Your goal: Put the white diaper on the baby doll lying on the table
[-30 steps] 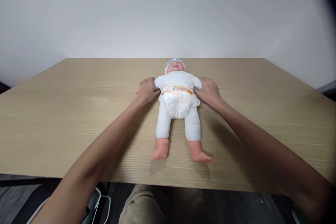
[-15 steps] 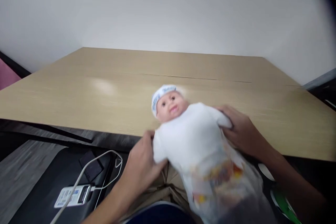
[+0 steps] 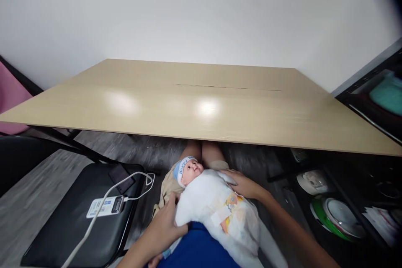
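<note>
A baby doll (image 3: pixel 211 206) in white clothes, a printed diaper and a blue-and-white cap lies on my lap, below the table's front edge, head pointing away from me. My left hand (image 3: pixel 164 226) grips the doll's left side at the shoulder. My right hand (image 3: pixel 244 184) holds its other shoulder. Both hands are closed around the doll's upper body. The doll's legs run out of the bottom of the picture.
The light wooden table (image 3: pixel 201 100) stretches in front of me against a white wall. A black chair seat (image 3: pixel 88 217) at my left carries a phone, a power bank (image 3: pixel 106 206) and a white cable. At the right a dark shelf holds pots (image 3: pixel 333 213).
The doll lay flat on the table a second ago. Both hands have lifted it off and drawn it back onto my lap, and my view has pulled away from the table.
</note>
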{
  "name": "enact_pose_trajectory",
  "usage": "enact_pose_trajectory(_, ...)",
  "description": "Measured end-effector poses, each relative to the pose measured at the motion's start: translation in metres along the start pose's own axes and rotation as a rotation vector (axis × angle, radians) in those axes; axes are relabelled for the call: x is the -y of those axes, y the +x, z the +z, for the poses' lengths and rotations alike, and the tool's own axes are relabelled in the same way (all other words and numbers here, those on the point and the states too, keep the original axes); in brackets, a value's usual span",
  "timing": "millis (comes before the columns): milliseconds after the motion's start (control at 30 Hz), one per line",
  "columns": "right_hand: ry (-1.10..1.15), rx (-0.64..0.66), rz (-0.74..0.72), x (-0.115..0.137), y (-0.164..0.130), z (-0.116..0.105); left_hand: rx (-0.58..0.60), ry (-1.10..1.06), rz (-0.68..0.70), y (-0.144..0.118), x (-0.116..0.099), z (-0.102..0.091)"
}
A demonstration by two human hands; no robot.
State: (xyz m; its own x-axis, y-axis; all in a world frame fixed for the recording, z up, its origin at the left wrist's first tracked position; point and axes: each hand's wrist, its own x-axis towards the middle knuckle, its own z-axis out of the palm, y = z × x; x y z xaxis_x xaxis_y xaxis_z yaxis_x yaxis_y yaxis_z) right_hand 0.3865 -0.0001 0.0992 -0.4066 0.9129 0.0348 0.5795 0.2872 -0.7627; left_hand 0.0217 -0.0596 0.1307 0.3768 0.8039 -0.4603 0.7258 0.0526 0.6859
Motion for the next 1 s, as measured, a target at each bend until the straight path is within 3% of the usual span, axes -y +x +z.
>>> enact_pose_trajectory(100,0.08,-0.068,0.04,-0.008,-0.007,0.006,0.065,-0.154,0.075,0.003,0.025,-0.014)
enact_pose_trajectory(167,0.247,-0.122,0.073,-0.01,-0.008,0.013,0.065,-0.258,0.093,0.008,0.063,-0.032)
enact_pose_trajectory(200,0.35,-0.138,0.087,-0.012,-0.006,0.018,0.004,-0.281,0.063,0.012,0.089,-0.042)
enact_pose_trajectory(267,0.513,-0.125,0.104,-0.013,-0.001,0.03,-0.291,-0.218,-0.108,0.023,0.15,-0.064)
enact_pose_trajectory(333,0.597,-0.084,0.111,-0.015,0.006,0.041,-0.626,-0.012,-0.359,0.032,0.214,-0.083)
enact_pose_trajectory(367,0.62,-0.07,0.118,-0.015,0.008,0.045,-0.728,0.116,-0.48,0.036,0.243,-0.091)
enact_pose_trajectory(433,0.66,-0.062,0.138,-0.017,0.011,0.051,-0.79,0.269,-0.66,0.042,0.289,-0.102)
enact_pose_trajectory(500,0.696,-0.066,0.165,-0.018,0.01,0.054,-0.783,0.319,-0.767,0.046,0.317,-0.108)
enact_pose_trajectory(633,0.727,-0.074,0.216,-0.022,0.003,0.056,-0.718,0.341,-0.824,0.056,0.336,-0.11)
enact_pose_trajectory(1000,0.725,-0.065,0.251,-0.02,0.001,0.056,-0.685,0.379,-0.787,0.076,0.339,-0.105)
